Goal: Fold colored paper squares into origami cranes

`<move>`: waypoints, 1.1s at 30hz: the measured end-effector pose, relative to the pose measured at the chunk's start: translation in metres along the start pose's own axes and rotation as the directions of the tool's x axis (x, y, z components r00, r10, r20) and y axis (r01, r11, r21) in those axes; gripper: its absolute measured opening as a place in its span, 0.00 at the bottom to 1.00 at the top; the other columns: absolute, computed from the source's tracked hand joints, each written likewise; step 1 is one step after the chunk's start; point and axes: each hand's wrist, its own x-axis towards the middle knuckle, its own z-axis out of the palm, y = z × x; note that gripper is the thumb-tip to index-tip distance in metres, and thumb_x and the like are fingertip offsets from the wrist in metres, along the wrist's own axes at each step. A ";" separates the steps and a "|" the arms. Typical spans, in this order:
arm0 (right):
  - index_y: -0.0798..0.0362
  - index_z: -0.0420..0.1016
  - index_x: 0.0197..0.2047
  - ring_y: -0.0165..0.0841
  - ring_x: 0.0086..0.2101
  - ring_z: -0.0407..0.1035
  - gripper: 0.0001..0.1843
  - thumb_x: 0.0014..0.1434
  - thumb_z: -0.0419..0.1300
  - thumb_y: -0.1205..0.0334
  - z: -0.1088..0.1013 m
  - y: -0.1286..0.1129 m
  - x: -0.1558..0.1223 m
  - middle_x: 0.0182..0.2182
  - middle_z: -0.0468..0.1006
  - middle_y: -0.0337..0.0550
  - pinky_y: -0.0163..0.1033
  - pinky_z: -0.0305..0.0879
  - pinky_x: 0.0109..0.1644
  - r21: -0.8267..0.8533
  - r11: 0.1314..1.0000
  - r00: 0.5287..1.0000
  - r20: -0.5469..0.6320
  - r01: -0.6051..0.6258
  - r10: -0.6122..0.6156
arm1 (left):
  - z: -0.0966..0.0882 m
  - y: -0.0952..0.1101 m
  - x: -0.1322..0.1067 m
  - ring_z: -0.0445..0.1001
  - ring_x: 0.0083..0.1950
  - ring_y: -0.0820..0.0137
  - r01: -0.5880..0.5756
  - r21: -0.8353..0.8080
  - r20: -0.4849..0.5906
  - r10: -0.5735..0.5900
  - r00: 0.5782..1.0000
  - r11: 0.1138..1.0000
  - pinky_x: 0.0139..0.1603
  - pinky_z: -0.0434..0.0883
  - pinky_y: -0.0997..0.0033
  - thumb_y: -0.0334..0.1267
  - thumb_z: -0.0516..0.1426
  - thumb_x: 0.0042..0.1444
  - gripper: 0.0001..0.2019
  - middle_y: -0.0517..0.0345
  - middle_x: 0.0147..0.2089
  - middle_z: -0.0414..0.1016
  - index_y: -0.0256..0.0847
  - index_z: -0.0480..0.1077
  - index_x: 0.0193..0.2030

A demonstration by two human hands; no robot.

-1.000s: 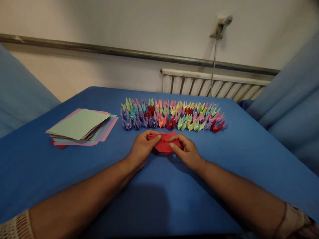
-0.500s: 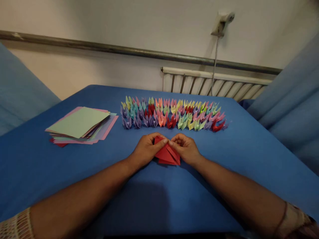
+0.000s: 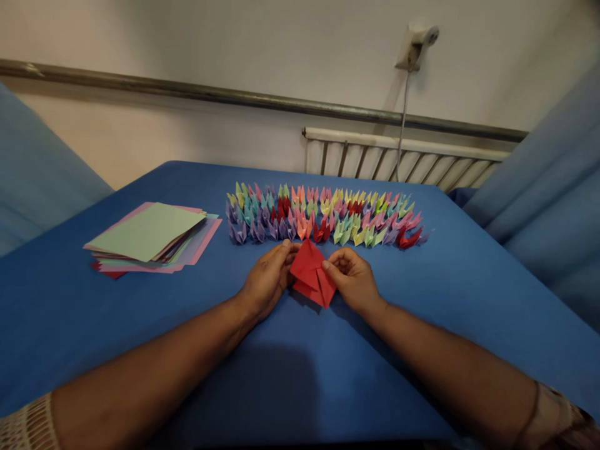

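Note:
A folded red paper (image 3: 310,272) is held just above the blue table (image 3: 469,294), between both my hands. My left hand (image 3: 266,280) pinches its left edge with fingers closed on it. My right hand (image 3: 352,279) grips its right side between thumb and curled fingers. The piece forms a diamond shape with a fold line down it. Just beyond the hands stand rows of several small folded paper cranes (image 3: 323,215) in many colours.
A stack of coloured square paper sheets (image 3: 150,237), pale green on top, lies at the left of the table. Blue fabric hangs at both sides. Behind the table are a wall rail, a radiator (image 3: 403,159) and a hanging cable.
The red paper went from a wide flat shape to a folded diamond, lifted and turned upright between my hands. Both hands shifted slightly but kept their hold.

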 end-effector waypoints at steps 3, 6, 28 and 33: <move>0.51 0.65 0.29 0.26 0.22 0.60 0.12 0.52 0.63 0.55 -0.003 0.000 0.003 0.22 0.67 0.32 0.33 0.58 0.27 0.005 0.999 0.993 -0.110 0.047 -0.046 | 0.003 0.000 -0.004 0.76 0.40 0.67 0.052 -0.012 0.055 -0.051 0.997 0.999 0.43 0.72 0.66 0.50 0.56 0.59 0.17 0.52 0.41 0.77 0.38 0.71 0.44; 0.50 0.65 0.30 0.26 0.22 0.60 0.11 0.53 0.63 0.55 -0.003 -0.001 0.003 0.23 0.67 0.32 0.33 0.59 0.27 0.008 0.998 0.987 -0.147 0.063 -0.061 | 0.008 -0.002 -0.009 0.75 0.37 0.68 0.074 0.069 0.040 -0.077 0.996 0.995 0.41 0.72 0.66 0.47 0.61 0.54 0.15 0.55 0.38 0.76 0.38 0.69 0.42; 0.53 0.68 0.22 0.25 0.16 0.60 0.19 0.57 0.58 0.48 -0.001 -0.003 -0.004 0.14 0.66 0.33 0.32 0.56 0.21 -0.130 0.984 0.986 0.104 -0.118 0.132 | -0.002 -0.007 -0.002 0.76 0.46 0.66 -0.291 0.523 0.051 0.311 0.949 0.801 0.46 0.73 0.65 0.38 0.59 0.55 0.07 0.54 0.45 0.76 0.40 0.68 0.40; 0.53 0.72 0.28 0.26 0.18 0.62 0.17 0.57 0.59 0.47 -0.002 -0.004 -0.005 0.17 0.69 0.34 0.32 0.58 0.21 -0.125 0.988 0.984 0.146 -0.087 0.105 | -0.004 -0.008 -0.002 0.75 0.46 0.65 -0.315 0.595 0.078 0.337 0.938 0.739 0.49 0.71 0.63 0.38 0.59 0.55 0.09 0.55 0.46 0.77 0.42 0.72 0.43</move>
